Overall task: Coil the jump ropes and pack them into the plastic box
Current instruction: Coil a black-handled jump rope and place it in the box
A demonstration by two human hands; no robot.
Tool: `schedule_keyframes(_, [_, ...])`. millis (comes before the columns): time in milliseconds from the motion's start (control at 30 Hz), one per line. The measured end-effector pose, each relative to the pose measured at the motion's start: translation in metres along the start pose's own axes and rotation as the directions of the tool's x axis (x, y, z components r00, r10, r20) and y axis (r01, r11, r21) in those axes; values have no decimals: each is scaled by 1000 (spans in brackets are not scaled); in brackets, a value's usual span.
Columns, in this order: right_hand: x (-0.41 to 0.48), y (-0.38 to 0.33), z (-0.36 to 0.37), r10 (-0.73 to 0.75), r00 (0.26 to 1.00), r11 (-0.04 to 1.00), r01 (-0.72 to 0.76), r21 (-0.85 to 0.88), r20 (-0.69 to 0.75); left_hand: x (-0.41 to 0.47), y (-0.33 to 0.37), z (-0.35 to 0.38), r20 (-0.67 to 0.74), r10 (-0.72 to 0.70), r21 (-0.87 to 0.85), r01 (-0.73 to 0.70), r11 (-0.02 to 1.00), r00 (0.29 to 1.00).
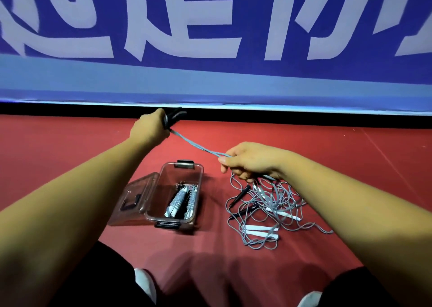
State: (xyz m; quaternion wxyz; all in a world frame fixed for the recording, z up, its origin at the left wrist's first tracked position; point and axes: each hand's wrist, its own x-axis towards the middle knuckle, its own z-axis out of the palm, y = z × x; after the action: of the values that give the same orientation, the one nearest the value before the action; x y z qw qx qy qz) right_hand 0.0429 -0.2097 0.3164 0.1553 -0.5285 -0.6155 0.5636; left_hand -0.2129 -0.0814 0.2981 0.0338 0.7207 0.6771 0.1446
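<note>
Head view: the left hand (149, 129) is raised and closed in a fist around a pair of black handles (175, 116). From that fist a grey cord (194, 145) runs taut, down to the right hand (252, 161), whose thumb and curled fingers pinch the doubled strands. Directly beneath the right hand lies a tangled pile of ropes (268, 209) with white and black handles, on the red floor (350, 157). Below and between the two hands sits the open plastic box (170, 178), holding coiled ropes (180, 201). Its lid (133, 199) leans against the box on the left hand's side.
</note>
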Motion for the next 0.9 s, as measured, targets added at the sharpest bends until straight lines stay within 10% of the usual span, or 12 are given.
schedule_keyframes(167, [-2, -15, -11, -237, 913, 972, 221, -85, -334, -35, 25, 25, 343, 174, 344, -296, 891, 923])
schedule_keyframes(300, [1, -7, -37, -258, 807, 965, 196, -172, -531, -61, 60, 42, 780, 300, -30, -446, 894, 549])
schedule_keyframes(400, [1, -3, -47, -278, 746, 952, 127, -280, -606, -83, 83, 40, 768, 461, -242, -466, 851, 445])
schedule_keyframes(633, [-4, 12, -76, -263, 635, 938, -10, -347, -726, -93, 106, -7, 570, 683, -580, -365, 728, 457])
schedule_keyframes(900, [1, 41, -68, 69, 887, 993, -107, -58, -457, -87, 107, -42, 296, 625, -846, -106, 523, 722])
